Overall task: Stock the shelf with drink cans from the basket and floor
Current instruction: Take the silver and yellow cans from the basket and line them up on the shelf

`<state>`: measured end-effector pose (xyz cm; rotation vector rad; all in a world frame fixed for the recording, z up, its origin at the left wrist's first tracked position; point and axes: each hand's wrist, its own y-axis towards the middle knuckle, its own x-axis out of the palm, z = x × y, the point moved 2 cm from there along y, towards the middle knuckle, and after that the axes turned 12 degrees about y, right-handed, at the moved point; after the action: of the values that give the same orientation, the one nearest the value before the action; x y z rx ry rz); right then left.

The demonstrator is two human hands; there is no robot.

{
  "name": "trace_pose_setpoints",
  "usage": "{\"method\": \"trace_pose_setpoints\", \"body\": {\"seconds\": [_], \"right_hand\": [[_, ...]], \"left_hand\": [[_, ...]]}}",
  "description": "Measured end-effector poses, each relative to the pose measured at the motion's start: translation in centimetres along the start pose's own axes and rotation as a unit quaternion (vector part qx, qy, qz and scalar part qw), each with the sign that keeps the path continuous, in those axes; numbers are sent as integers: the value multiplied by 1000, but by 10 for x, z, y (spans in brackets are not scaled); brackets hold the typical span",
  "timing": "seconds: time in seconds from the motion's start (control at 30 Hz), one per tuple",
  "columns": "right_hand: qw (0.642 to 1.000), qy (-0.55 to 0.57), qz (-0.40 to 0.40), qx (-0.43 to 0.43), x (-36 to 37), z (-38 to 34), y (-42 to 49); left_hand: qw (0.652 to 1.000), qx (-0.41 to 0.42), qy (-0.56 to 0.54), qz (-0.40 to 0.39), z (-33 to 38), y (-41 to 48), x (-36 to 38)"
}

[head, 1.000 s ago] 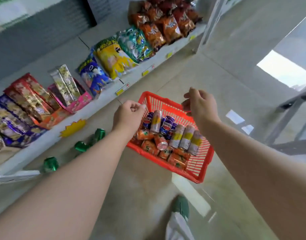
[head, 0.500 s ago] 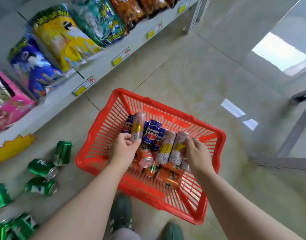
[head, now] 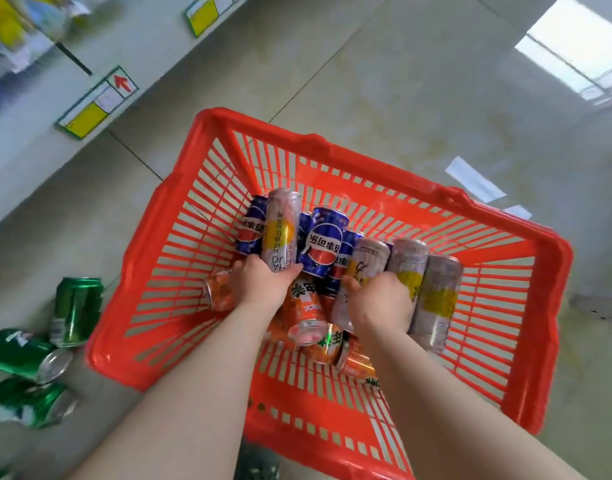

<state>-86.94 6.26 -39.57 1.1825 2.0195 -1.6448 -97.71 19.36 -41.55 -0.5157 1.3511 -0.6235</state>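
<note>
A red plastic basket (head: 526,341) sits on the tiled floor, holding several blue, orange and tall silver-and-yellow cans. My left hand (head: 259,282) is inside it, wrapped around the lower end of a tall silver-and-yellow can (head: 280,230) that leans over the blue cans (head: 323,242). My right hand (head: 377,303) is closed around the middle of a second tall silver can (head: 367,254). Two more tall silver cans (head: 436,299) lie just right of it. Orange cans (head: 306,313) lie under my wrists.
Green cans (head: 76,310) lie on their sides on the floor left of the basket. The white bottom shelf edge (head: 27,109) with yellow price tags (head: 96,102) runs along the upper left. Snack bags (head: 24,15) show blurred at the top left. A shoe tip (head: 259,462) is below the basket.
The view has dropped closer to the basket. Both hands have closed more firmly, each around a tall silver can. The cans remain in the basket.
</note>
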Motion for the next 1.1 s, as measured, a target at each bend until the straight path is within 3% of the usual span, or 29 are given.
{"method": "trace_pose_setpoints", "body": {"seconds": [0.27,0.4,0.5,0.73,1.1], "right_hand": [[998,16,-31,48,9,-17,17],[998,44,-25,41,-18,-26,-3],[995,79,-56,35,-46,-30,-21],[986,114,-118,-39,-110,-70,-90],[972,11,-157,-173,-215,-174,-238]], "left_hand": [[994,-22,-96,-52,-1,-3,-12],[979,-64,-185,-61,-10,-21,-30],[977,-77,-194,-43,-12,-43,-57],[975,-47,-216,-20,-16,-114,-132],[964,15,-252,85,-39,-247,-311]]}}
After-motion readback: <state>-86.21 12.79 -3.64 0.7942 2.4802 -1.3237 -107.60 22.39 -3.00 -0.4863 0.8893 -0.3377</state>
